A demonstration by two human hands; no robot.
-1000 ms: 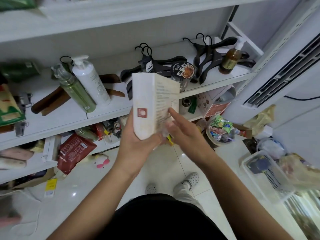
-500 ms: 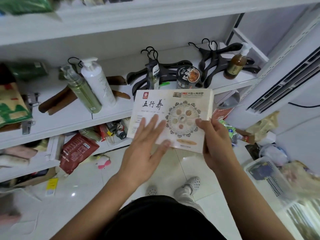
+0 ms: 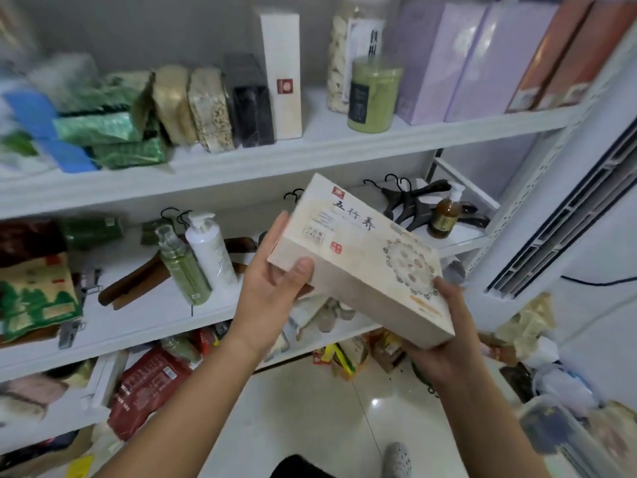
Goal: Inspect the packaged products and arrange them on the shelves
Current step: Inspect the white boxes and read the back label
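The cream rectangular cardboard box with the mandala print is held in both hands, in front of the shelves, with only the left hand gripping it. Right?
Not quite. The head view shows both the left hand and right hand gripping the cream rectangular cardboard box.

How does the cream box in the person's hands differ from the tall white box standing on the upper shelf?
The cream box is held tilted in the air between the left hand and right hand; the tall white box stands upright on the upper shelf. The cream box shows a wide face with a round pattern; the tall white box shows a narrow, plain one. Both carry a small red square logo.
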